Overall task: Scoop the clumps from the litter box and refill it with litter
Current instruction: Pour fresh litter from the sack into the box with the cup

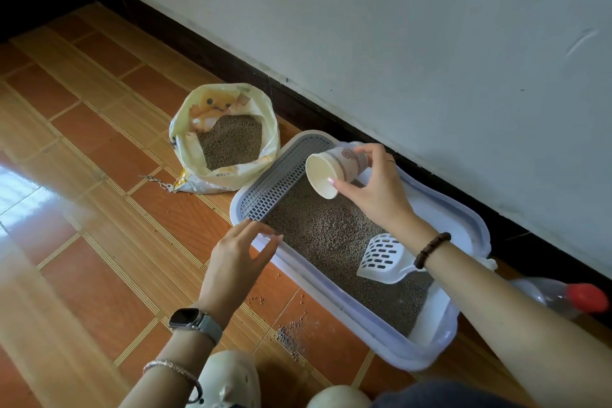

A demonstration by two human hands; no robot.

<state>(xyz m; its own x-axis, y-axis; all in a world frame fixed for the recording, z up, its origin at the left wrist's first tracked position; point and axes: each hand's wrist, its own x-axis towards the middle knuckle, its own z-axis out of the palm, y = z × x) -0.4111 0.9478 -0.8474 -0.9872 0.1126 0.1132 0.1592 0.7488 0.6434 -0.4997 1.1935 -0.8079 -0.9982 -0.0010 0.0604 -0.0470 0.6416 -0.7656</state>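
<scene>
Right hand (374, 197) holds a seemingly empty cup (332, 167) over the litter-filled box (477, 225).

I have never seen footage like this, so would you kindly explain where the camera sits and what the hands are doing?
No machine here: a person wears one camera on the head, looking down at their own hands. The right hand grips a paper cup, tipped sideways over the litter box; it looks empty. The left hand is open at the box's near rim. A white scoop lies on the litter inside. An open litter bag stands on the tiled floor beside the box, with spilled grains in front.
</scene>
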